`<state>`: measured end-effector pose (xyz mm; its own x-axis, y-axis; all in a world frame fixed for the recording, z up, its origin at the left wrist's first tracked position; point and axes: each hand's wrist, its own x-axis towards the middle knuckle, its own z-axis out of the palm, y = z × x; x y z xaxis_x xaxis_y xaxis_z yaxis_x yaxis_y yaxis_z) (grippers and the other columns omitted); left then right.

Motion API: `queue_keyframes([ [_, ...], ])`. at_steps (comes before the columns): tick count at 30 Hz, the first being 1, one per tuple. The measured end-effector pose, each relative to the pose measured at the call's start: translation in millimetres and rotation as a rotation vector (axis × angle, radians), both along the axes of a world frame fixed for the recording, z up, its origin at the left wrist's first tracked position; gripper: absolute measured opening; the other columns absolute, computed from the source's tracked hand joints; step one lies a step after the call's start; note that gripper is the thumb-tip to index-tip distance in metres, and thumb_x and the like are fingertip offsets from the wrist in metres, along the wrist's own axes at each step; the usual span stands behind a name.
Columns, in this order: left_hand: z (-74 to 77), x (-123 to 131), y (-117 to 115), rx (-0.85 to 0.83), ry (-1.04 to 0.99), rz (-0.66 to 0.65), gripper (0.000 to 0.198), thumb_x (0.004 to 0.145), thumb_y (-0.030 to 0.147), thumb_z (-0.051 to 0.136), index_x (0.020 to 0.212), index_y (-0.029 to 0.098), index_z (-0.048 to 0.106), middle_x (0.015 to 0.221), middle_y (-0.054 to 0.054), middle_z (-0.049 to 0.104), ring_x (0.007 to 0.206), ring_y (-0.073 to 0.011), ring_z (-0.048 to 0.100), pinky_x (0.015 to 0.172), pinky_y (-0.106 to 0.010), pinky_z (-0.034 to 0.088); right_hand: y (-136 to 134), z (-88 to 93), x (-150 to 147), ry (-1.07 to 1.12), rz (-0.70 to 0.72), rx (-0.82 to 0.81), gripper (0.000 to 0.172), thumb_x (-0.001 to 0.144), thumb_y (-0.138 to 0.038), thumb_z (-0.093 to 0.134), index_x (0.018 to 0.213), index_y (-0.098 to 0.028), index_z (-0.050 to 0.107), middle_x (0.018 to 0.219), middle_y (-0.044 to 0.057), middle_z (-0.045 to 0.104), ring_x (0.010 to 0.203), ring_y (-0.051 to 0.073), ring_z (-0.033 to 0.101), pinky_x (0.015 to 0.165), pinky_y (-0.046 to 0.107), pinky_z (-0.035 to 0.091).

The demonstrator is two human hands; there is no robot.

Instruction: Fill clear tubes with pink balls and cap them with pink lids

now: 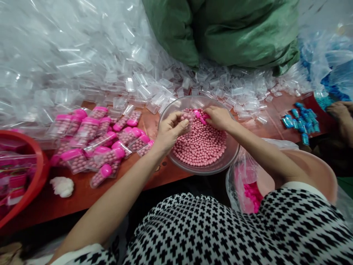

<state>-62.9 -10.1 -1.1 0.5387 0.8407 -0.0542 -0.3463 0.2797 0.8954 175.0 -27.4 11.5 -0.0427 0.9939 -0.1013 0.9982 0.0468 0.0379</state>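
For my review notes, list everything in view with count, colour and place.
Table: one, reddish-brown, across the middle
Bowl: one, see-through, on the table
Beads: uncountable, pink, in the bowl
Loose caps: a few, bright pink, on the beads
Capped jars: over a dozen, see-through and pink, left of the bowl
Small containers: uncountable, see-through, heaped behind
Sack: one, green, top
Blue jars: a cluster, blue, right
Red tub: one, red, left edge
Lump: one, white, beside the red tub
Peach tub: one, peach, lower right
Co-worker's hand: one, bare, right edge
Held jar: one, see-through and pink, above the beads
Shirt: one, black-and-white, bottom
Left hand: one, bare, gripping the held jar
Right hand: one, bare, at the loose caps
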Motion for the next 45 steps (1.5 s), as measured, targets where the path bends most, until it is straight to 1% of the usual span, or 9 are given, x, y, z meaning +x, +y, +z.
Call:
queue_keyframes([
  [4,-1.1,1.3,1.1,-0.04,-0.009,-0.04,0.053,0.062,0.043,0.094,0.1,0.018,0.068,0.102,-0.004,0.073,0.091,-0.015,0.069,0.08,-0.028,0.062,-6.1,7.0,-3.3,0.434,-0.053,0.189,0.018,0.086,-0.029,0.068,0.09,-0.014,0.076,0.089,0.007,0.073,0.078,0.018,0.063,0.07,0.027,0.044],
  [7,-2.1,2.1,2.7,-0.056,-0.013,-0.077,0.052,0.064,0.038,0.094,0.103,0.018,0.067,0.104,-0.003,0.073,0.094,-0.0154,0.069,0.081,-0.028,0.063,-16.9,19.3,-26.5,0.563,-0.01,0.27,0.022,0.088,-0.034,0.066,0.09,-0.015,0.075,0.081,0.004,0.073,0.07,0.016,0.061,0.067,0.026,0.043],
  [12,-4.3,2.5,3.4,-0.092,-0.055,-0.014,0.05,0.063,0.029,0.093,0.105,0.019,0.067,0.105,-0.001,0.071,0.094,-0.0142,0.069,0.079,-0.024,0.062,-36.9,30.5,-62.7,0.515,0.112,0.267,0.039,0.096,-0.026,0.053,0.132,-0.017,0.067,0.116,0.012,0.078,0.098,0.024,0.073,0.086,0.033,0.052],
  [15,-4.5,3.0,2.8,-0.1,-0.056,-0.005,0.045,0.066,0.026,0.09,0.104,0.019,0.067,0.103,-0.002,0.071,0.092,-0.0141,0.07,0.08,-0.026,0.062,-46.9,26.0,-67.7,0.587,0.144,0.291,0.04,0.096,-0.026,0.053,0.134,-0.02,0.066,0.128,0.011,0.074,0.11,0.025,0.072,0.094,0.035,0.053],
  [21,-4.7,3.4,0.9,-0.09,-0.076,-0.037,0.043,0.066,0.027,0.09,0.101,0.017,0.066,0.098,-0.002,0.071,0.086,-0.014,0.07,0.082,-0.03,0.063,-48.2,15.2,-57.4,0.942,-0.039,0.377,0.025,0.087,-0.037,0.069,0.103,-0.018,0.073,0.087,0.003,0.076,0.078,0.017,0.069,0.079,0.03,0.054],
  [26,-6.2,2.7,0.0,-0.059,-0.085,-0.06,0.052,0.061,0.037,0.095,0.102,0.017,0.07,0.097,-0.002,0.07,0.087,-0.0145,0.069,0.079,-0.029,0.062,-33.0,26.6,-42.9,1.232,-0.144,0.375,0.047,0.065,-0.055,0.088,0.079,-0.019,0.061,0.072,-0.002,0.067,0.064,0.012,0.061,0.062,0.025,0.049],
  [32,-8.8,3.4,-2.3,0.104,0.004,-0.096,0.052,0.062,0.047,0.093,0.101,0.017,0.077,0.098,-0.004,0.073,0.086,-0.0166,0.067,0.079,-0.03,0.059,-29.1,48.0,-48.0,0.984,0.107,0.442,0.037,0.077,-0.054,0.081,0.086,-0.02,0.07,0.075,0.0,0.069,0.067,0.013,0.06,0.064,0.027,0.047],
  [36,-15.4,2.7,-3.9,0.156,0.039,-0.036,0.052,0.067,0.049,0.089,0.106,0.017,0.08,0.103,-0.006,0.076,0.088,-0.0198,0.069,0.08,-0.033,0.059,-31.7,51.8,-49.5,0.731,0.227,0.326,0.029,0.085,-0.047,0.076,0.088,-0.019,0.074,0.074,0.001,0.071,0.065,0.014,0.059,0.063,0.027,0.044],
  [45,-14.3,-6.9,-14.7,0.42,0.142,0.053,0.028,0.083,0.038,0.076,0.105,0.022,0.083,0.11,-0.006,0.08,0.103,-0.0255,0.073,0.098,-0.037,0.057,-44.2,58.8,-48.6,0.531,0.389,0.252,0.042,0.097,-0.058,0.059,0.078,-0.021,0.056,0.069,0.001,0.062,0.062,0.013,0.053,0.059,0.026,0.037],
])
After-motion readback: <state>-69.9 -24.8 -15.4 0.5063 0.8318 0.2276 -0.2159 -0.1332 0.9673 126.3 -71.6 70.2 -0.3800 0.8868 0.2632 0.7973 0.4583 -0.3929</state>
